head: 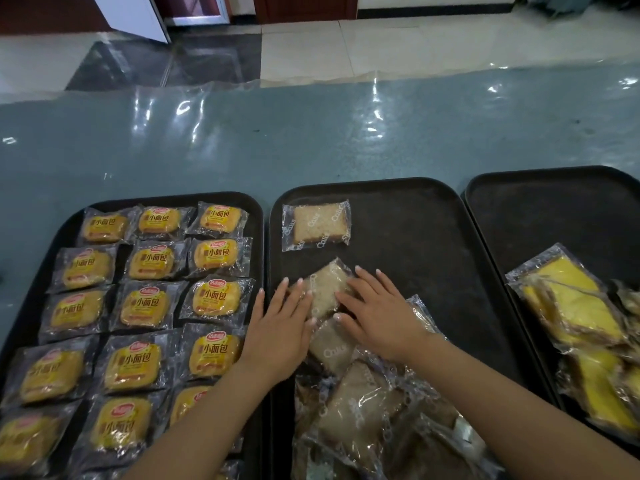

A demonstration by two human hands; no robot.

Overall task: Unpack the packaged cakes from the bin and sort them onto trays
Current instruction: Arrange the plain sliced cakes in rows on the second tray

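Note:
Three black trays lie side by side. The left tray point(256, 216) holds several yellow-labelled small bread packs point(213, 299) in rows. On the middle tray point(415, 237) one clear-wrapped pale cake slice point(317, 223) lies flat at the far left, and a loose pile of the same wrapped slices point(360, 410) sits at the near end. My left hand point(280, 334) and my right hand point(377, 317) lie with straight fingers on either side of one wrapped slice point(327, 289), touching it. The right tray point(554, 220) carries a heap of yellow wrapped cakes point(575, 306).
The trays rest on a teal table point(311, 147) under a shiny clear plastic sheet. Tiled floor point(381, 46) and a white door lie beyond the far edge. The far halves of the middle and right trays are bare. No bin is in view.

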